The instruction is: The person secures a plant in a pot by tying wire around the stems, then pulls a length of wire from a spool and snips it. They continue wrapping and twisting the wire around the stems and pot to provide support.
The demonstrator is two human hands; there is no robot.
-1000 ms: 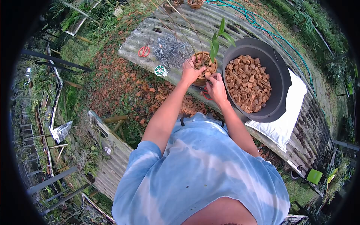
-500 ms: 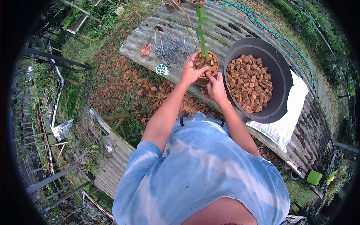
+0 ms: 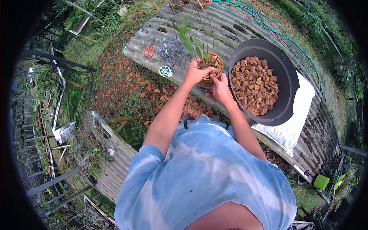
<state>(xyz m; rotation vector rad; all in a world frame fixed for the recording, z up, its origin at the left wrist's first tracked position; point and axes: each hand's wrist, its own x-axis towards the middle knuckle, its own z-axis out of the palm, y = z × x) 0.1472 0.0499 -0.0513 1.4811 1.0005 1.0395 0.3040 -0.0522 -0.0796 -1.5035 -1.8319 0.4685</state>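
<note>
A leafy plant with long thin stems (image 3: 188,41) stands in a round clay pot (image 3: 207,83) filled with brown husk chips. My left hand (image 3: 194,74) is closed around the plant's base on the pot's left side, its thumb laid across the chips. At the pot's right rim, my right hand (image 3: 221,90) pinches a small brown husk chip (image 3: 213,75) against the filling; its fingertips are partly hidden. Beside that hand is a large dark tub (image 3: 285,63) holding many cube-like husk chips (image 3: 256,86).
The corrugated sheet table (image 3: 147,36) carries red-handled scissors (image 3: 148,51), a pile of grey wire pieces (image 3: 176,53) and a green-and-white reel (image 3: 165,71). A white sack (image 3: 304,103) lies under the tub. Red handles (image 3: 211,96) show below the pot. A teal hose (image 3: 264,25) runs behind.
The plant has turned: its leaves swung from upright above the pot to the left, and its bare stems shifted right. Both hands stay at almost the same spots on the pot.
</note>
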